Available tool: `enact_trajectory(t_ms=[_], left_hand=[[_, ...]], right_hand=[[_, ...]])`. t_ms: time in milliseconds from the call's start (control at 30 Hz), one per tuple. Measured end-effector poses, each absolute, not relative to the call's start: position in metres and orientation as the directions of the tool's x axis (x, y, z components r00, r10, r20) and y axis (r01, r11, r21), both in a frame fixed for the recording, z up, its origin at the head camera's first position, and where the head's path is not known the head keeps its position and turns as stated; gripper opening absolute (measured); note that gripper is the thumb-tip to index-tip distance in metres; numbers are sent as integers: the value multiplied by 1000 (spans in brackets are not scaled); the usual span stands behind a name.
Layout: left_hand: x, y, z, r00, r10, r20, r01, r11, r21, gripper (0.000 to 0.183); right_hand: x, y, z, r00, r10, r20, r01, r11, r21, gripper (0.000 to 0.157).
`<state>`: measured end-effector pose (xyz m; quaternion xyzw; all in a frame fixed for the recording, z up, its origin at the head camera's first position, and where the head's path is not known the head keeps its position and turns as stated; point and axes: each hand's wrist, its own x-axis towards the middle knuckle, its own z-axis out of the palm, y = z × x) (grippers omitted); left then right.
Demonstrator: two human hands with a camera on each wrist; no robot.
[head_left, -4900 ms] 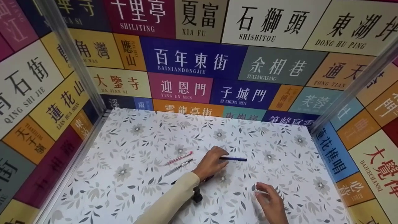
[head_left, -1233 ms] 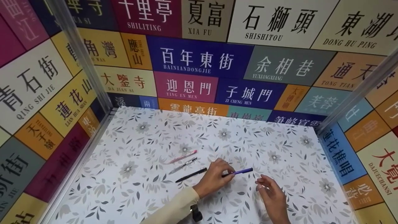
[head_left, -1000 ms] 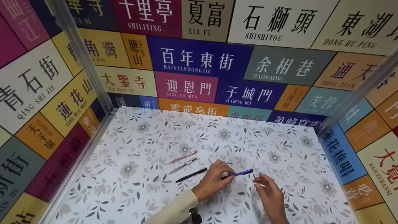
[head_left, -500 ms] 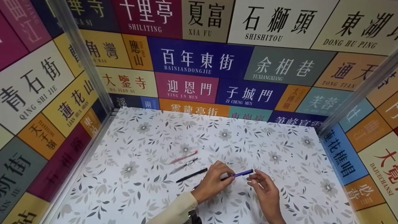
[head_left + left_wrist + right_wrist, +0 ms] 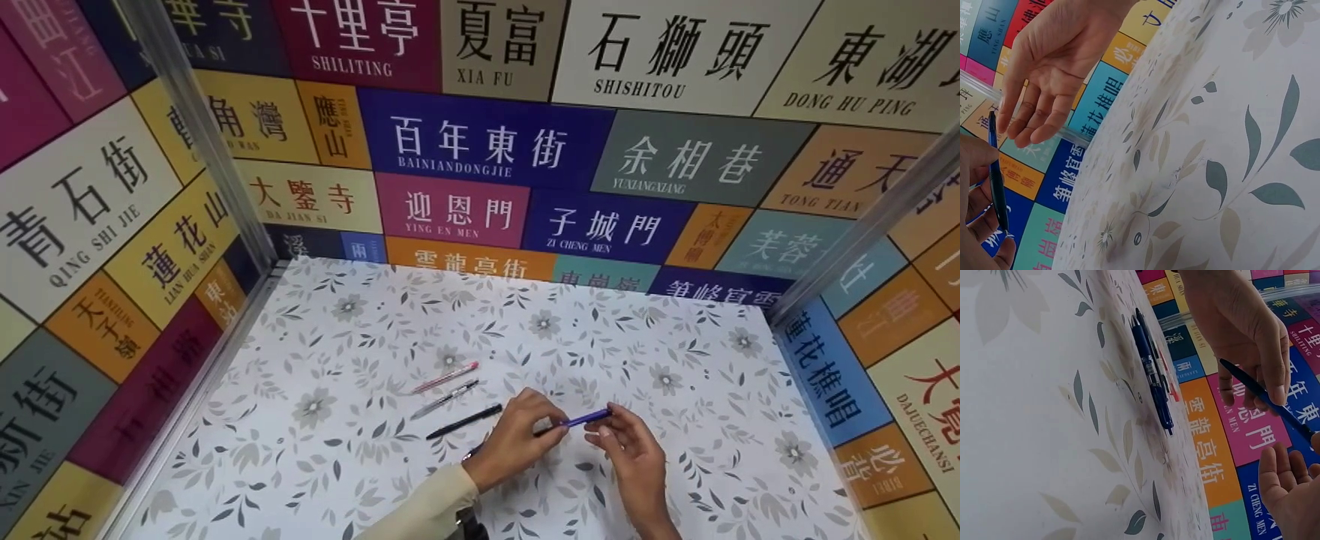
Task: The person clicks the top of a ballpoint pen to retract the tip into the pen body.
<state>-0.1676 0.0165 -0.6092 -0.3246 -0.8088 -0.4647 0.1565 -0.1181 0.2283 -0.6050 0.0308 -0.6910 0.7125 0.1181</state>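
Observation:
My left hand (image 5: 517, 431) pinches a blue pen (image 5: 587, 418) between thumb and fingers near its dark end, and the other end points right. My right hand (image 5: 634, 457) is at that far end, its fingers loosely bent and the tips right at the pen. In the left wrist view, the pen (image 5: 996, 174) slants past the spread fingers of my right hand (image 5: 1053, 84). Seen from the right wrist, the fingers of my left hand (image 5: 1247, 332) hold the pen (image 5: 1258, 391), whose far end meets a fingertip at the frame edge.
Left of my hands lie a pink pen (image 5: 446, 377), a clear pen with dark parts (image 5: 445, 399) and a black pen (image 5: 463, 421). A dark blue pen (image 5: 1151, 374) lies alongside them, mostly behind my left forearm in the head view. Sign-printed panels enclose the floral tabletop (image 5: 360, 480).
Earlier, my left hand reached to the blue pen on the table; it then drew the pen nearer. Over the last second my right hand has moved left to the pen's end.

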Motion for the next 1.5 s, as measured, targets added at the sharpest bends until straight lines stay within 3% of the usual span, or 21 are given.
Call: enact_trajectory(t_ms=[633, 1033, 1500], left_hand=[[-161, 19, -613, -790, 333, 515, 609, 320, 726, 8], [-145, 26, -611, -931, 257, 261, 307, 159, 938, 7], [-136, 21, -605, -944, 269, 192, 209, 35, 977, 9]], right_hand=[[-124, 219, -601, -942, 99, 320, -326, -47, -944, 48], [-125, 217, -594, -909, -21, 416, -416, 22, -909, 54], [-124, 216, -589, -879, -109, 465, -473, 78, -877, 58]])
